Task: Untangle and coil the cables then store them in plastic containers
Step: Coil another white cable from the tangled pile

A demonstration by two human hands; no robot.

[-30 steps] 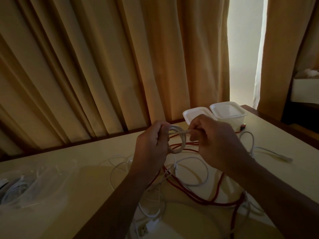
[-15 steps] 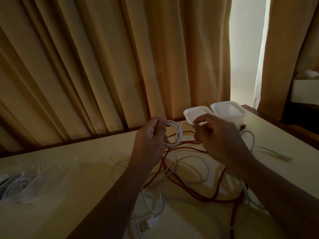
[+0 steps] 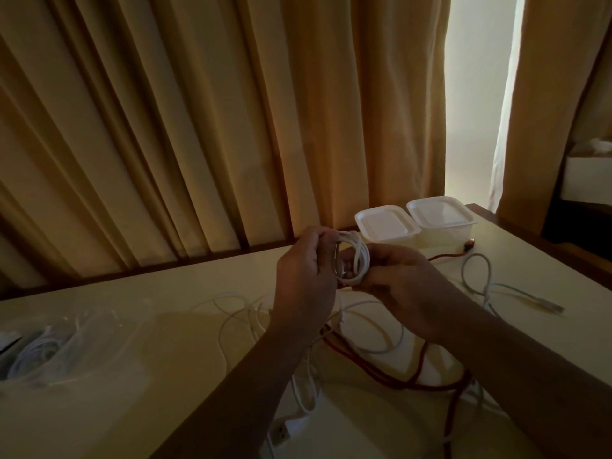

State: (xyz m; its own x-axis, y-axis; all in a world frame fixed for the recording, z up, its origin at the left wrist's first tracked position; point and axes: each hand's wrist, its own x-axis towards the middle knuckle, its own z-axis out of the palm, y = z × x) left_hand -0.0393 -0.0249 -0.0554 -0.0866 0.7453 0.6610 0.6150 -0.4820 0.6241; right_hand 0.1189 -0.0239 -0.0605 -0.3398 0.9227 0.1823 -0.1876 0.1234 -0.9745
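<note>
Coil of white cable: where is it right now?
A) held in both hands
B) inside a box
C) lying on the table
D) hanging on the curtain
A: the left hand and right hand both hold the coil up above the table.

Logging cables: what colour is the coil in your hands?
White; the coil shows best in the head view.

The surface (image 3: 165,352) is smooth, cream and faintly glossy, with a dark wood edge (image 3: 198,266). The curtain (image 3: 198,127) at twelve o'clock is matt cloth. At one o'clock, the containers (image 3: 443,236) are translucent plastic with matt white lids (image 3: 384,223). The white cable (image 3: 357,260) has a smooth plastic sheath. At nine o'clock a clear plastic container (image 3: 86,336) glints.
</note>
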